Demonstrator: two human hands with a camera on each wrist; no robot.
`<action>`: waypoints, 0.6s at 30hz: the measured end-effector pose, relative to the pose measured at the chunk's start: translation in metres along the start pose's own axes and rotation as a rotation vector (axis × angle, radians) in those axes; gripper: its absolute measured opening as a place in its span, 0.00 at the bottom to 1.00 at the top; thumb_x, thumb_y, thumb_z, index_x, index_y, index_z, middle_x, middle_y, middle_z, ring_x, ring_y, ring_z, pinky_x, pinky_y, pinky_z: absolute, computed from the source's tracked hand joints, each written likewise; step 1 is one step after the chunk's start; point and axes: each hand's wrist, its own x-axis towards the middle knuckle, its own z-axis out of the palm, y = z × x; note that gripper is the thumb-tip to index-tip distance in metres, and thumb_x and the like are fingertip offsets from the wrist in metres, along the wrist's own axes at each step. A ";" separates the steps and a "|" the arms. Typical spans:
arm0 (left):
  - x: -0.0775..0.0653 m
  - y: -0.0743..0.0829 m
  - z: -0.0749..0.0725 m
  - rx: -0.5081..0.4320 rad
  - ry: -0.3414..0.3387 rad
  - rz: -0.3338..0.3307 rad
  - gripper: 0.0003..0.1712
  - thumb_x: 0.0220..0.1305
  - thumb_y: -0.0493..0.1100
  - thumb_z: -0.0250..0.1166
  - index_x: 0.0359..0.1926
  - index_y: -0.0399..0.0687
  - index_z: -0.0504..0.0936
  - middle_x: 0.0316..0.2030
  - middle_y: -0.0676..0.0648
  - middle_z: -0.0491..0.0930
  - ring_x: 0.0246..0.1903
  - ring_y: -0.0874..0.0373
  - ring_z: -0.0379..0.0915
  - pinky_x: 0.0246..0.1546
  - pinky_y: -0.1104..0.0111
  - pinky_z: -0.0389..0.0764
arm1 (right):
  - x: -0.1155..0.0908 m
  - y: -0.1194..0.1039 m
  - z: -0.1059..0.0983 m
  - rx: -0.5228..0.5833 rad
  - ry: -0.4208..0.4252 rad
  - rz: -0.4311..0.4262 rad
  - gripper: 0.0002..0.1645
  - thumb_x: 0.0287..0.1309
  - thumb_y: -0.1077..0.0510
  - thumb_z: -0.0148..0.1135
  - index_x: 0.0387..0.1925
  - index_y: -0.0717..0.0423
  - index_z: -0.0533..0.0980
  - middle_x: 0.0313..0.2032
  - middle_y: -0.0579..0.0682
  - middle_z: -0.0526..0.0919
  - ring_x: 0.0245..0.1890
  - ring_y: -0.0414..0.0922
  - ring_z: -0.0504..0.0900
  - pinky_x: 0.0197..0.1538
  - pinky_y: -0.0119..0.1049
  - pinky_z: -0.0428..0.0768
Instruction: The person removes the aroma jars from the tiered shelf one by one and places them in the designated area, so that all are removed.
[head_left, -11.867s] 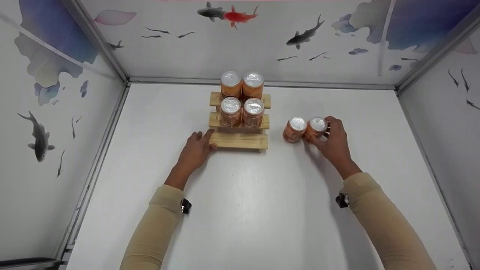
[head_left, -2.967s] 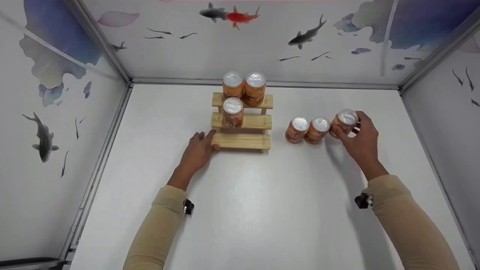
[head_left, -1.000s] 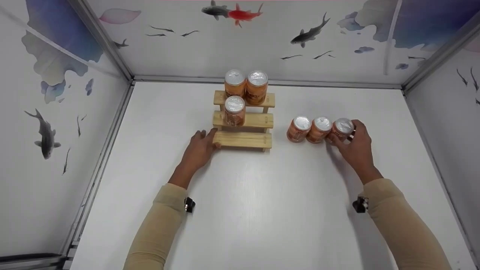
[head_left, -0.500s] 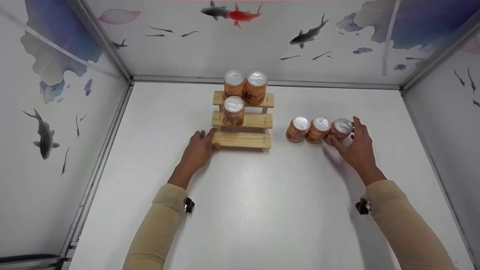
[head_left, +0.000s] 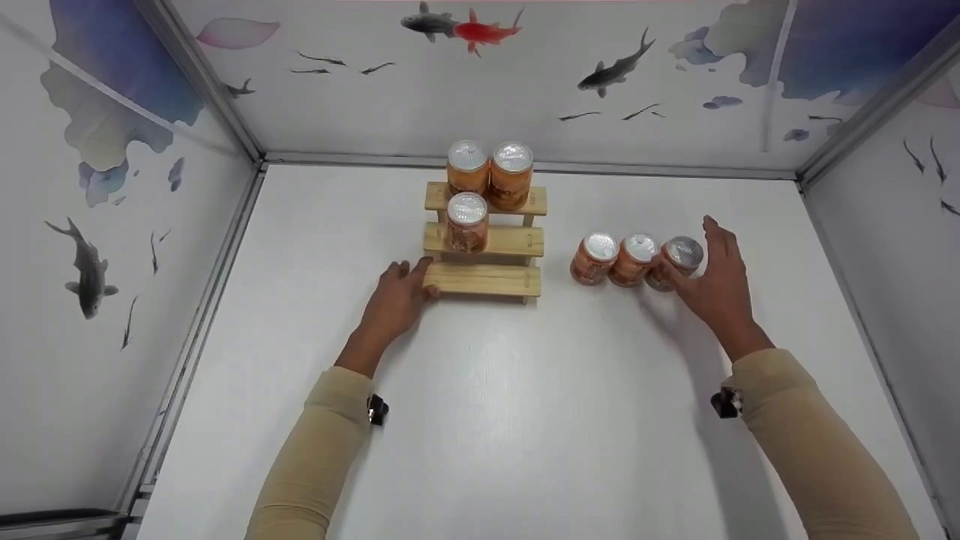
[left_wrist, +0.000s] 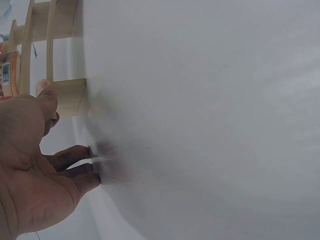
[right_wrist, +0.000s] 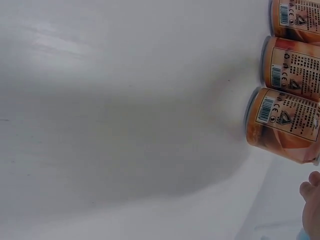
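the left hand (head_left: 401, 300) is pinching the left end of the lowest tier (head_left: 484, 280) of the wooden stand (head_left: 504, 244), seemingly steadying it. the right hand (head_left: 716, 289) is holding its fingers straight and its thumb spread away from them, just beside the rightmost can (head_left: 682, 253); whether the thumb is touching that can, the views are not making clear. that can is standing upright on the white counter (head_left: 510, 420), right of the stand, in a row with the middle can (head_left: 637, 256) and the leftmost can (head_left: 596, 259). the top-left can (head_left: 466, 161) and the top-right can (head_left: 511, 176) are standing on the upper tier (head_left: 538, 201), while a lone can (head_left: 467, 225) is occupying the middle tier (head_left: 521, 242). the spread hand beside a set-down can is suggesting unloading; on that reading, the work is sitting about halfway, three cans done and three waiting.
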 end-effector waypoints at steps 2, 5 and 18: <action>0.001 0.000 0.000 0.004 -0.003 0.001 0.39 0.85 0.60 0.58 0.87 0.55 0.62 0.81 0.23 0.62 0.83 0.27 0.57 0.80 0.38 0.69 | 0.002 -0.004 0.001 0.005 0.005 -0.012 0.60 0.66 0.48 0.80 0.86 0.63 0.56 0.75 0.73 0.67 0.77 0.73 0.69 0.76 0.71 0.71; 0.002 -0.001 0.000 0.013 0.001 0.007 0.39 0.85 0.60 0.57 0.87 0.55 0.63 0.81 0.23 0.62 0.83 0.26 0.57 0.80 0.38 0.69 | 0.006 -0.011 0.003 0.009 0.002 -0.031 0.60 0.66 0.47 0.81 0.86 0.63 0.56 0.76 0.73 0.67 0.78 0.72 0.70 0.76 0.71 0.72; 0.000 0.000 0.001 0.016 0.020 0.031 0.38 0.85 0.58 0.58 0.87 0.53 0.63 0.80 0.21 0.63 0.81 0.25 0.59 0.78 0.36 0.69 | 0.017 -0.058 0.019 0.014 -0.002 -0.108 0.58 0.68 0.45 0.79 0.86 0.58 0.58 0.77 0.69 0.68 0.73 0.68 0.75 0.72 0.69 0.77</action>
